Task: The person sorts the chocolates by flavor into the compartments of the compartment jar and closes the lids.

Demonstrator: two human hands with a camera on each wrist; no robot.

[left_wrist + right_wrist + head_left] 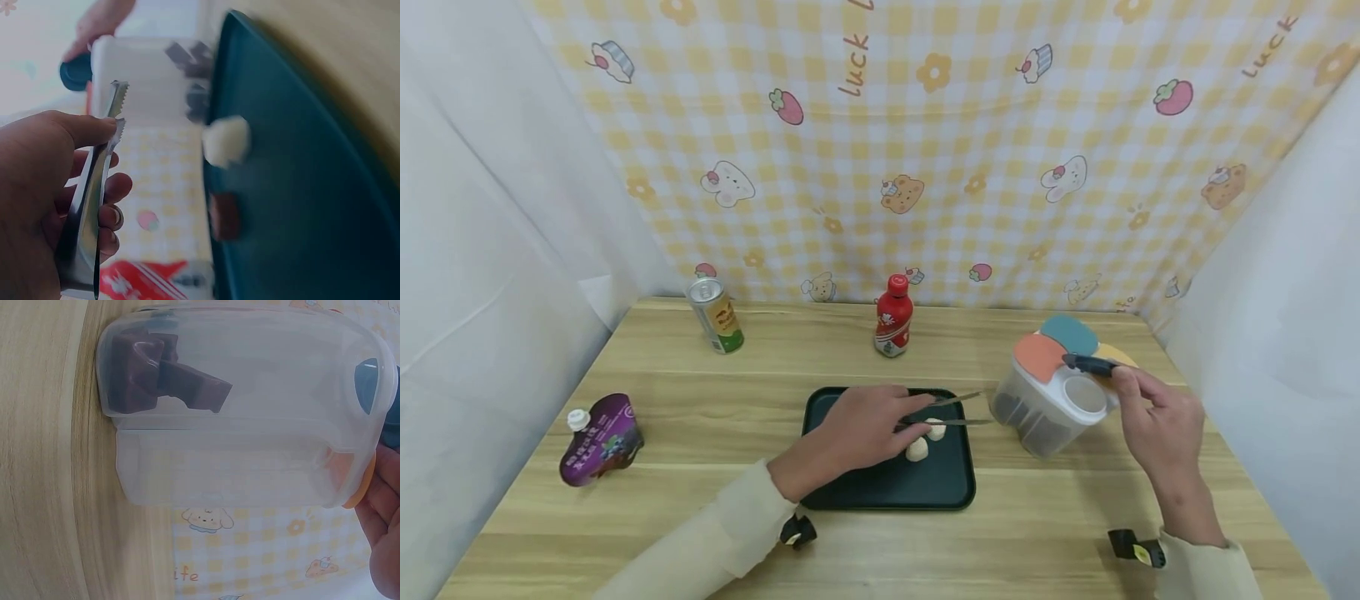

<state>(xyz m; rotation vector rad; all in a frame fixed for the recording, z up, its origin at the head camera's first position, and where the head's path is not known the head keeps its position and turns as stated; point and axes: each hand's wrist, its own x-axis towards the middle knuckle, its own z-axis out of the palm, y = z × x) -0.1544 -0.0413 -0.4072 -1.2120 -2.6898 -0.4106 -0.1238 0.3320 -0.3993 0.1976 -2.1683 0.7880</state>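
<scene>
Over the tray (887, 496), my left hand (868, 429) grips metal tongs (87, 215); their tips are apart and nothing is between them. Two whitish pieces (917, 450) lie on the dark tray, and the left wrist view shows a brown block (225, 217) there too. On the right, my right hand (1165, 425) pinches a dark flip lid (1090, 364), lifted off its opening on a clear compartmented container (1048, 417). Its other lids are coral, teal and yellow. Dark brown blocks (134, 372) sit at the bottom of one compartment.
A red bottle (893, 318) stands behind the tray, with a drink can (718, 317) at the back left. A purple spouted pouch (602, 442) lies at the left of the wooden table (730, 425). A patterned curtain (850, 150) hangs behind.
</scene>
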